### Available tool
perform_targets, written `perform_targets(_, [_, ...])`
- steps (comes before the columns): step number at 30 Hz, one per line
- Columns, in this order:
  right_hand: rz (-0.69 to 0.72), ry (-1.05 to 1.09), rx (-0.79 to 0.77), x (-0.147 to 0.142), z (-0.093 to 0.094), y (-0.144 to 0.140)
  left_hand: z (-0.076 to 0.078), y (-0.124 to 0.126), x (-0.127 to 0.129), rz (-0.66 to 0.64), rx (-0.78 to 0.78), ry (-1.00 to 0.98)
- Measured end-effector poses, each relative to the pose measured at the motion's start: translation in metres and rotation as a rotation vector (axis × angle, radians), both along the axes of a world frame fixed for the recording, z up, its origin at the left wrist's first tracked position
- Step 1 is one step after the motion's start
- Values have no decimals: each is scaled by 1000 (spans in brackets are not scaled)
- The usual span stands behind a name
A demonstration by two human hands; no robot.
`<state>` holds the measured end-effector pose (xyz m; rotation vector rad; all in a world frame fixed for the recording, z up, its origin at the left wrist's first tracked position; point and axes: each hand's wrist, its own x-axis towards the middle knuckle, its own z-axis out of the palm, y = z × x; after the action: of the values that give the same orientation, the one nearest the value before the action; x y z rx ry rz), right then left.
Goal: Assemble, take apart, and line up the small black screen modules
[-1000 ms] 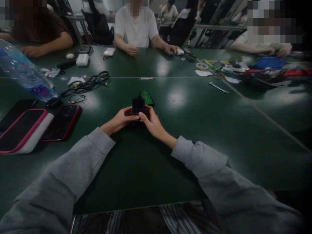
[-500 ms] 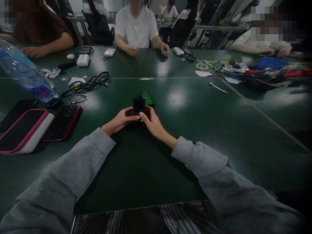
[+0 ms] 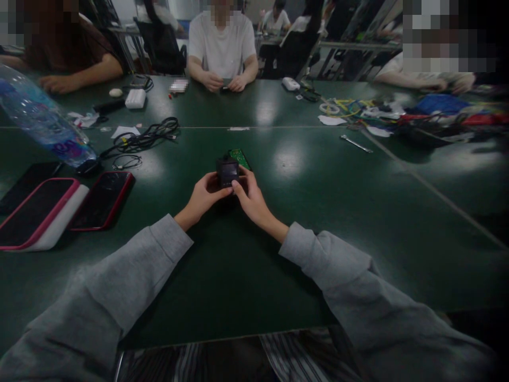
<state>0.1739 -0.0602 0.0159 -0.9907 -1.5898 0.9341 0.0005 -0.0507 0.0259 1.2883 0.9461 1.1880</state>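
Between my two hands is a small black box-shaped device (image 3: 228, 172) with a dark square screen and a row of small marks below it; I cannot make out its exact kind. My left hand (image 3: 202, 197) grips its left side, thumb along the lower front. On the other side my right hand (image 3: 254, 200) holds it, with the thumb at the lower right corner of the front. Just behind the device lies a green circuit board (image 3: 239, 157) in a dark frame, partly covered by the device and my right fingers.
A tilted water bottle (image 3: 51, 127), several phones, including a red-edged phone (image 3: 104, 201), and black cables (image 3: 147, 137) lie to the left. A wrench (image 3: 357, 144) and a heap of coloured cables (image 3: 429, 114) are at right. Across the table sits a person in a white shirt (image 3: 222, 45).
The device has tipped so that more of its front faces me, and my left hand has shifted slightly right. The person opposite has brought both hands together around a small dark thing.
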Motion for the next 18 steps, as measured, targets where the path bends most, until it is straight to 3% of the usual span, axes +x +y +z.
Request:
perform_targets(3, [34, -21, 52, -2, 2, -2, -2, -2, 5, 129, 80, 56])
perform_targets(8, [154, -215, 141, -7, 5, -8, -6, -2, 6, 283, 85, 39])
perform_targets(18, [201, -146, 34, -11, 0, -7, 6, -24, 16, 408, 328, 353])
